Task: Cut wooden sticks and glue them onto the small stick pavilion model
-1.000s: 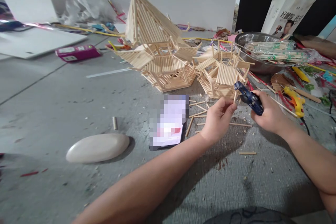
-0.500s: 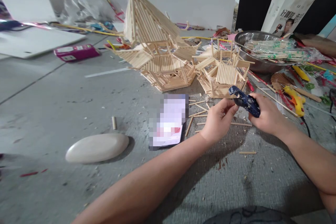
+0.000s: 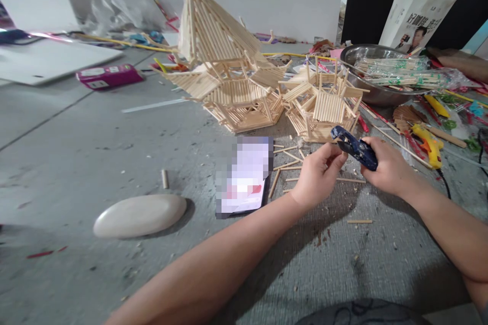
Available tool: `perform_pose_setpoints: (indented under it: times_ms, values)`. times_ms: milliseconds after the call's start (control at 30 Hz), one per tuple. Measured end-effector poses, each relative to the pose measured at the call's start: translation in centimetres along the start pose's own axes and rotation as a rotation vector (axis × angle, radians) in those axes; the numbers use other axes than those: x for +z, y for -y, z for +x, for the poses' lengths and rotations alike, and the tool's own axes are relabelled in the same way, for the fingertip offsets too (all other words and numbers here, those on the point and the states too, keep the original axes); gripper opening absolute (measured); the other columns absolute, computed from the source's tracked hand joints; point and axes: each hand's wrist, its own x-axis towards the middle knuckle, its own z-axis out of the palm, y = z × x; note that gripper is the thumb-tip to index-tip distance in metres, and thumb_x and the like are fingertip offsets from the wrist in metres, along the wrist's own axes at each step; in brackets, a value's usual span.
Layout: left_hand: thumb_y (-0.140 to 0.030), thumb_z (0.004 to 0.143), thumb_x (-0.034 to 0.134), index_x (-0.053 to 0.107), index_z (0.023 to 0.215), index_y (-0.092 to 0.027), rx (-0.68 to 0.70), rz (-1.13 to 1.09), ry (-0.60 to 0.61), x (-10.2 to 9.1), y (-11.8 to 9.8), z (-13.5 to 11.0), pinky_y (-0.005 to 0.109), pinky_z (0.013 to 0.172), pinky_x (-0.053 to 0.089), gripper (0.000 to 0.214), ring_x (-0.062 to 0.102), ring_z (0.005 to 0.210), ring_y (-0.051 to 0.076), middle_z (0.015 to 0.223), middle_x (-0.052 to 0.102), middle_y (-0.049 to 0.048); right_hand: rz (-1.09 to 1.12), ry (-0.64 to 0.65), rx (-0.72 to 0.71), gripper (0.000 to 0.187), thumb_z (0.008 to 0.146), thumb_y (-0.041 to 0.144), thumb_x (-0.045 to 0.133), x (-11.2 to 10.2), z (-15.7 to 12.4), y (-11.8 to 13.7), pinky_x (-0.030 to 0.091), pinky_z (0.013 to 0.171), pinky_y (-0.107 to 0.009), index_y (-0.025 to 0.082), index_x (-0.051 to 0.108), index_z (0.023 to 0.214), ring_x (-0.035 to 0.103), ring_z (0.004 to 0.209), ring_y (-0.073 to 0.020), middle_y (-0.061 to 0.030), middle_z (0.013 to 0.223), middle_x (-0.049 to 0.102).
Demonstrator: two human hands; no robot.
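Observation:
My right hand (image 3: 387, 165) is wrapped round dark blue hand cutters (image 3: 356, 150), their head pointing up and left. Close to the cutters' jaws, my left hand (image 3: 318, 170) is closed in a pinch. What it pinches is mostly hidden; a pale bit at the jaws looks like a thin wooden stick (image 3: 347, 141). Behind the hands stands a small model of glued sticks (image 3: 330, 107). To its left is a larger stick model (image 3: 244, 94) with a tall pointed roof. Cut sticks (image 3: 288, 166) lie beside my left hand on the grey floor.
A lit phone (image 3: 246, 175) lies left of my hands, with a smooth pale stone-like object (image 3: 141, 216) farther left. On the right are a yellow glue gun (image 3: 429, 144) and a metal basin (image 3: 375, 94) holding bagged sticks. A purple packet (image 3: 109, 76) lies at the back left.
The cutters tilt very slightly, and my hands stay almost in place. The whole view shifts a little. Nothing is let go or newly taken.

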Motion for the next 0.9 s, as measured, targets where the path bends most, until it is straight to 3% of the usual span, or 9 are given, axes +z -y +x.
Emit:
perform_pose_setpoints:
  times_ms: [367,900]
  values:
    - [-0.027,0.079,0.045,0.048,0.07,-0.016,0.033,0.047,0.011,-0.2,-0.2,0.1,0.023,0.053,0.036,0.014,0.041,0.055,0.009,0.06,0.047,-0.0018,0.001,-0.016,-0.011,0.034,0.065,0.023,0.049,0.3,-0.1,-0.2,0.043,0.067,-0.034,0.018,0.048,0.098,0.059,0.079,-0.0249,-0.0087,0.084,0.062]
    - [-0.025,0.081,0.042,0.045,0.069,-0.016,0.051,0.128,0.07,-0.3,-1.4,-0.2,0.022,0.052,0.033,0.016,0.036,0.054,0.008,0.058,0.041,-0.0035,-0.073,0.013,0.048,0.015,0.063,0.027,0.048,0.3,-0.1,-0.4,0.031,0.053,-0.027,0.021,0.049,0.077,0.055,0.059,-0.0183,-0.0027,0.064,0.059]
